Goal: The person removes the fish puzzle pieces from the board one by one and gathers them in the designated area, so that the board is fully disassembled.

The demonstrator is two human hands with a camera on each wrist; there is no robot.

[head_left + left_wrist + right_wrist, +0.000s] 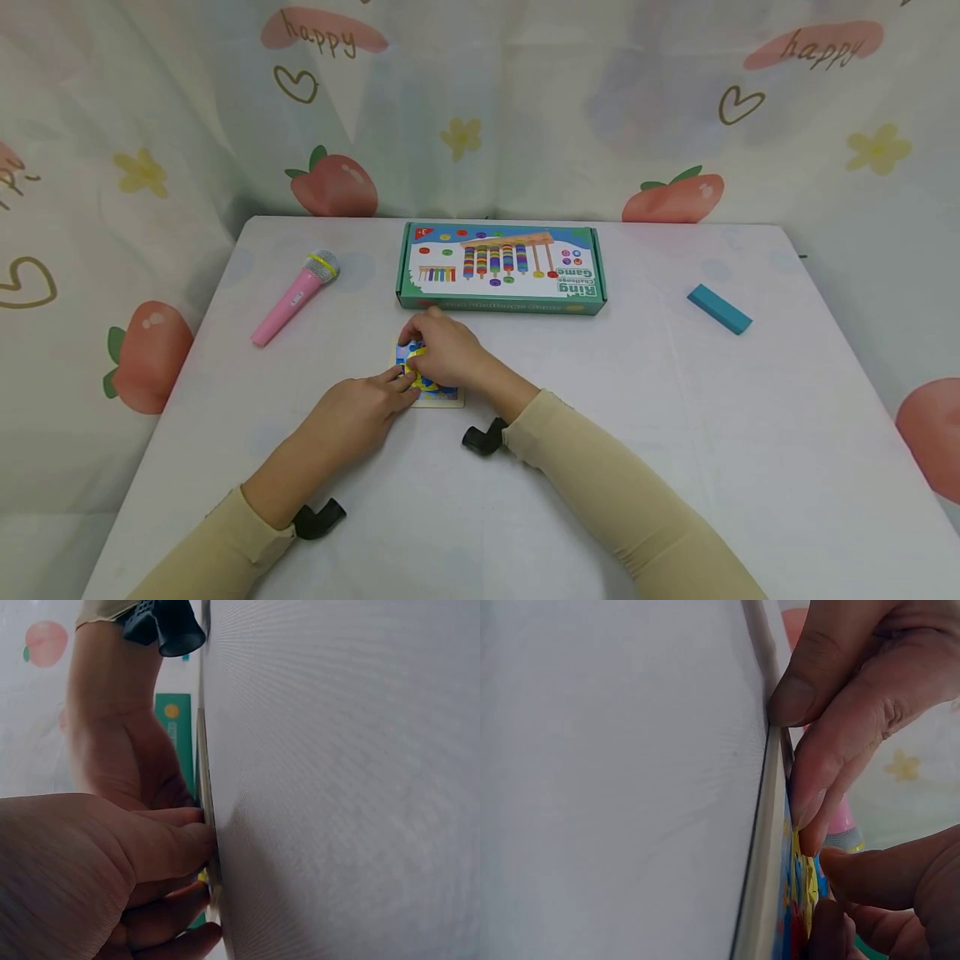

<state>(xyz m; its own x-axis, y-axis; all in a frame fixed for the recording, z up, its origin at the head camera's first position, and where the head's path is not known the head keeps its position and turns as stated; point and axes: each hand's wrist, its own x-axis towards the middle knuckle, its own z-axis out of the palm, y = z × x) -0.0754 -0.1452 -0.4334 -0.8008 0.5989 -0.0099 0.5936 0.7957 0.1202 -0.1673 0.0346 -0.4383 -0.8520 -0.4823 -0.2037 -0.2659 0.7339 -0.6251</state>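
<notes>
A small flat puzzle board [442, 402] with a blue and yellow picture lies on the table, partly covered by both hands. At its lower left, my left hand [367, 408] holds it, thumb against the near edge and fingertips on the picture. In the right wrist view, yellow and blue puzzle pieces [808, 881] stand slightly proud of the board. My right hand [453, 352] reaches over the far side with bent fingers, and its thumb and fingertips pinch a small blue puzzle piece [823, 886], mostly hidden.
Just beyond the hands lies a green ring game box [502, 267]. A pink microphone [292, 300] is at the left and a blue block [719, 309] at the right. A patterned curtain [540, 108] hangs behind the white table [600, 517].
</notes>
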